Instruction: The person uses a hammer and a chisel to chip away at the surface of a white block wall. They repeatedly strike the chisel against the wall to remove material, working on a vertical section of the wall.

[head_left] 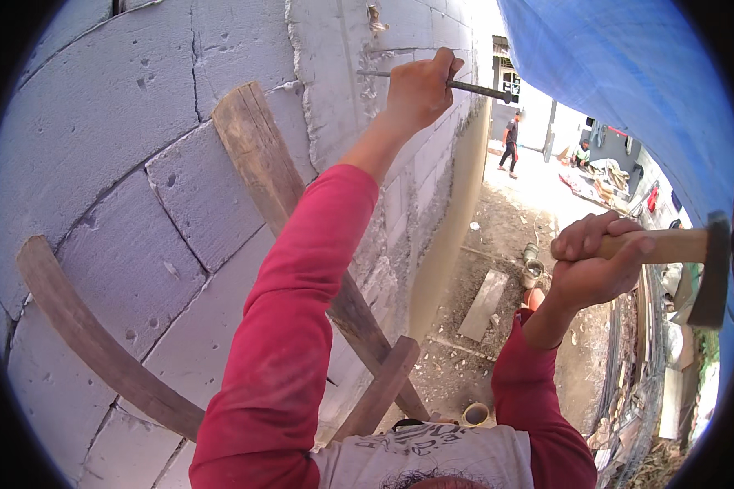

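Note:
My left hand (420, 94) is closed around a long, dark metal chisel (483, 90), held near the upper middle of the view. The chisel's thin end points left at the wall of pale blocks (139, 106), by a rough vertical strip; whether it touches cannot be made out. Its thicker end sticks out to the right of my fist. On the right, my right hand (597, 259) grips the wooden handle of a hammer (675, 246). The hammer's dark metal head is raised at the far right, well apart from the chisel, and partly lost in the dark rim.
Wooden beams (263, 155) and a crosspiece (381, 389), like a ladder, lean below my left arm. A blue tarp (628, 65) hangs at upper right. Far below are two people, buckets (533, 270), a board (484, 305) and scrap piled along the right side.

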Tool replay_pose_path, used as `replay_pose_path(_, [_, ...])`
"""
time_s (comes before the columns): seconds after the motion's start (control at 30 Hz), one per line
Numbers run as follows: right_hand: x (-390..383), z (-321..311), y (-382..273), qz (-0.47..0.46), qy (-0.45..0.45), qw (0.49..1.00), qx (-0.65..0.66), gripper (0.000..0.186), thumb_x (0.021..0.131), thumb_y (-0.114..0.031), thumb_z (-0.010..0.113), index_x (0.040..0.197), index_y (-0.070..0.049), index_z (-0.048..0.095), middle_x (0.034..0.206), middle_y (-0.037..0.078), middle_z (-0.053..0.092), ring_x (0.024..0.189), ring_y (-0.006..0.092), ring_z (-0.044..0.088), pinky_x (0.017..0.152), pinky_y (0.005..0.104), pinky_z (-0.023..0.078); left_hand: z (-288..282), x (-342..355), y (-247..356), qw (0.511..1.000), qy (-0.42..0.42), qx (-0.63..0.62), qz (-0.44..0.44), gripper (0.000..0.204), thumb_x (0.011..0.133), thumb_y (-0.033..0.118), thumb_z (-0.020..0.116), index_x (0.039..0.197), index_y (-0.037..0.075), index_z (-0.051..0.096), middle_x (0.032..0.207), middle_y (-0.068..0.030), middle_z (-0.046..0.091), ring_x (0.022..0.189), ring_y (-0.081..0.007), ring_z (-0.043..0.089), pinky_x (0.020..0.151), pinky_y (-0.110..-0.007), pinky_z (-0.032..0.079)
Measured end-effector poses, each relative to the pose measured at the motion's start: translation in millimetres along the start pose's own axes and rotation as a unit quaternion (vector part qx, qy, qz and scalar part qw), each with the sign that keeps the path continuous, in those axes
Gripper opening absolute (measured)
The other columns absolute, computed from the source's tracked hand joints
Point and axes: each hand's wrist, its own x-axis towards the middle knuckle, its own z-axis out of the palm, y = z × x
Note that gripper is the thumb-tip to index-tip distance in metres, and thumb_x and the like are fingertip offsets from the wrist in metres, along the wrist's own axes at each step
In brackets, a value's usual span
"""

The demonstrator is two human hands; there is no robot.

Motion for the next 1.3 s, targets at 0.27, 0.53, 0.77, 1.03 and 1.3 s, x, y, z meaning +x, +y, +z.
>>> replay_pose_path(0.27, [-56, 3, 100, 0.182, -0.189, 0.938, -0.228, 0.024, 0.104, -0.024, 0.053, 0.086, -0.008, 0.056, 0.062, 0.000, 0.050, 0.048, 0.0104, 0.049, 0.042, 0.0285, 0.036, -11, 6, 3, 0.999, -0.034, 0.023, -0.034, 0.011, 0.090, 0.009, 0.062, 0.097, 0.010, 0.054, 0.073, -0.0123, 0.069, 0.067, -0.0378, 0.066, 0.058, -0.050, 0.049])
replay_pose_path(0.53, [-18, 9, 65, -0.112, -0.075, 0.990, -0.049, 0.034, 0.106, -0.027, 0.046, 0.080, -0.008, 0.055, 0.060, 0.001, 0.049, 0.048, 0.0110, 0.046, 0.041, 0.0261, 0.037, 5, 9, 6, 1.000, -0.019, 0.002, -0.014, 0.023, 0.080, 0.004, 0.065, 0.100, 0.011, 0.058, 0.073, -0.0100, 0.068, 0.068, -0.0348, 0.067, 0.060, -0.047, 0.050])
replay_pose_path(0.77, [-47, 2, 54, 0.145, -0.162, 0.970, -0.108, 0.030, 0.106, -0.019, 0.049, 0.079, -0.008, 0.054, 0.062, 0.000, 0.051, 0.047, 0.0064, 0.046, 0.040, 0.0237, 0.035, -1, 0, 2, 0.998, -0.055, 0.017, -0.017, 0.013, 0.088, 0.006, 0.062, 0.100, 0.011, 0.058, 0.072, -0.0115, 0.068, 0.069, -0.0349, 0.067, 0.062, -0.048, 0.049])
replay_pose_path(1.03, [-64, 0, 107, 0.078, -0.177, 0.931, -0.309, 0.033, 0.106, -0.031, 0.049, 0.080, -0.010, 0.052, 0.059, -0.002, 0.047, 0.049, 0.0058, 0.047, 0.037, 0.0251, 0.035, 2, 5, 3, 0.999, -0.036, 0.007, -0.041, 0.014, 0.087, 0.007, 0.062, 0.100, 0.011, 0.059, 0.073, -0.0110, 0.068, 0.070, -0.0354, 0.067, 0.063, -0.049, 0.049])
replay_pose_path(1.3, [-51, -1, 50, 0.202, -0.067, 0.970, -0.115, 0.047, 0.107, -0.037, 0.047, 0.069, -0.009, 0.047, 0.049, -0.003, 0.041, 0.035, 0.0076, 0.038, 0.032, 0.0244, 0.031, 2, -6, 15, 0.998, -0.012, -0.029, 0.059, 0.008, 0.096, 0.016, 0.061, 0.093, 0.010, 0.056, 0.059, -0.0107, 0.062, 0.059, -0.0327, 0.065, 0.054, -0.045, 0.048])
